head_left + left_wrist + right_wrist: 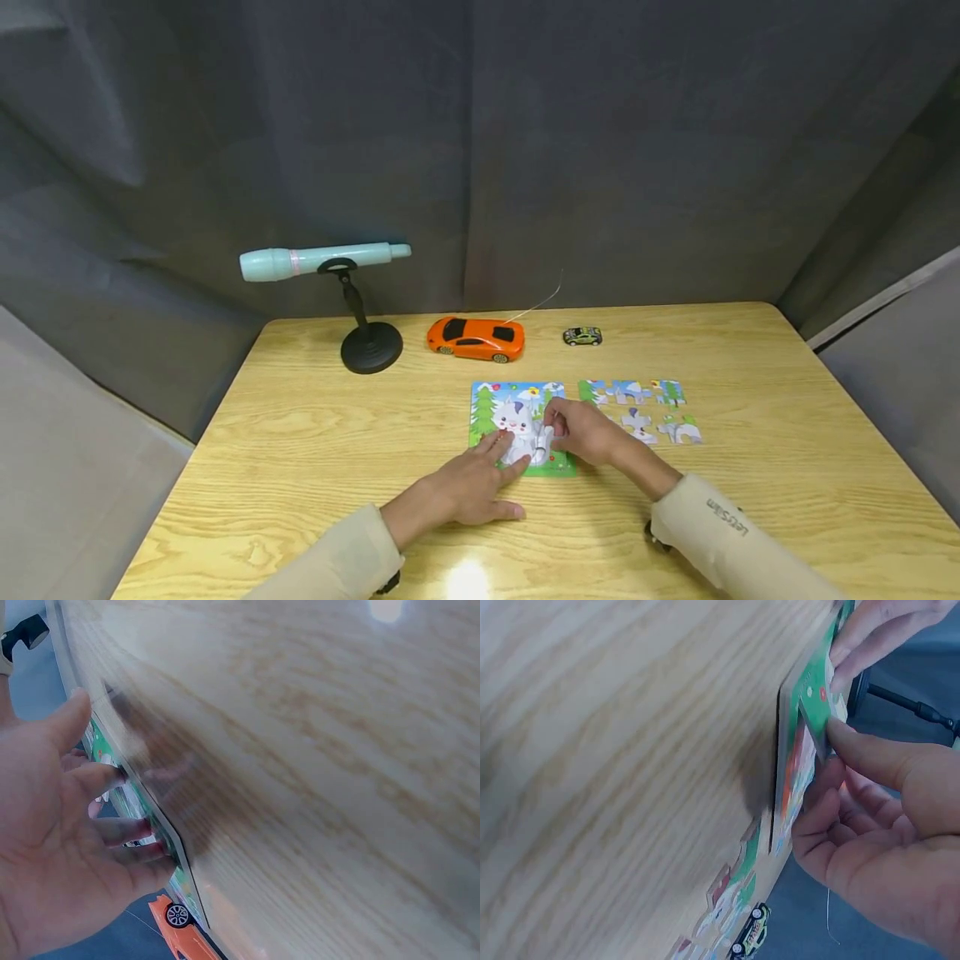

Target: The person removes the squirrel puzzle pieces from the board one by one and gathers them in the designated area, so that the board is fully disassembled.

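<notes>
A jigsaw puzzle board [482, 408] with a white cartoon animal, green trees and flowers lies flat near the middle of the table. My left hand [468, 487] rests on its left and lower part, fingers extended and touching the picture, thumb spread over the wood. At the board's right side, my right hand [587, 429] pinches a green-edged puzzle piece [817, 724] between thumb and fingers. The right wrist view shows that piece tilted, one edge raised above the board. Beneath it shows a colourful printed base. Fingers partly hide the piece and the board's right half.
Several loose puzzle pieces [680, 429] lie right of the board in two rows. Behind it stand an orange toy car [477, 340] with a thin wire and a small dark-green toy car [582, 336]. A light-blue microphone [330, 259] sits on a black stand [371, 348] at back left.
</notes>
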Demonstrator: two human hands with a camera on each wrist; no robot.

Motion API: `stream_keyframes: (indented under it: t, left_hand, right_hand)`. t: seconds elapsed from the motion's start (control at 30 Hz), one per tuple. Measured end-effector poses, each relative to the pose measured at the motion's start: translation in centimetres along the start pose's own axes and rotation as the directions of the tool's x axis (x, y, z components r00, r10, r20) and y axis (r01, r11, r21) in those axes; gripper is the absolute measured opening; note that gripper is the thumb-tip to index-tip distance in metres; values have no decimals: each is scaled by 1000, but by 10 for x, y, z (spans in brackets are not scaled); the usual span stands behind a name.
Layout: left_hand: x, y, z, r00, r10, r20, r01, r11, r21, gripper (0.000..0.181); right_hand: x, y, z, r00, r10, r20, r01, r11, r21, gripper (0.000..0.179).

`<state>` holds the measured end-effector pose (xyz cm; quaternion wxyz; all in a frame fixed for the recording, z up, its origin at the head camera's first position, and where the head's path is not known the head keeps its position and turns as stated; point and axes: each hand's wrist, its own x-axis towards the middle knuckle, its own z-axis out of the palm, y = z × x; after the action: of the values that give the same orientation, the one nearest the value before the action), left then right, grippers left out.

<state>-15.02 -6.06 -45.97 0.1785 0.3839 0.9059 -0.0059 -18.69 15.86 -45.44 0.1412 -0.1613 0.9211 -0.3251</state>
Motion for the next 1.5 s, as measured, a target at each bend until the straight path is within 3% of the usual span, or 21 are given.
stream_keyframes:
  t: [0.2, 0.4, 1.0, 1.27, 1.5]
  left_hand:
    - [0, 0, 0, 1000, -6, 10, 6, 1000, 1, 72]
    - [-1, -1, 2, 1000, -4, -1, 4, 1000, -4, 72]
    - [0, 0, 3, 1000, 7, -16, -7, 1000, -7, 73]
    - [0, 1, 1, 1000, 10, -15, -10, 1000, -1, 72]
    - [0, 2, -1, 1000, 13, -18, -13, 1000, -10, 72]
  right_hand:
    - [-2, 6, -6, 997, -80, -3, 80, 996, 30, 8]
    - [-8, 15, -16, 990, -142, 25, 137, 981, 139, 4]
    - [-47, 65, -64, 995, -90, 29, 83, 978, 190, 5]
    - [-68, 91, -83, 992, -77, 96, 53, 973, 226, 8]
    - [-78, 108, -96, 978, -93, 187, 48, 971, 235, 10]
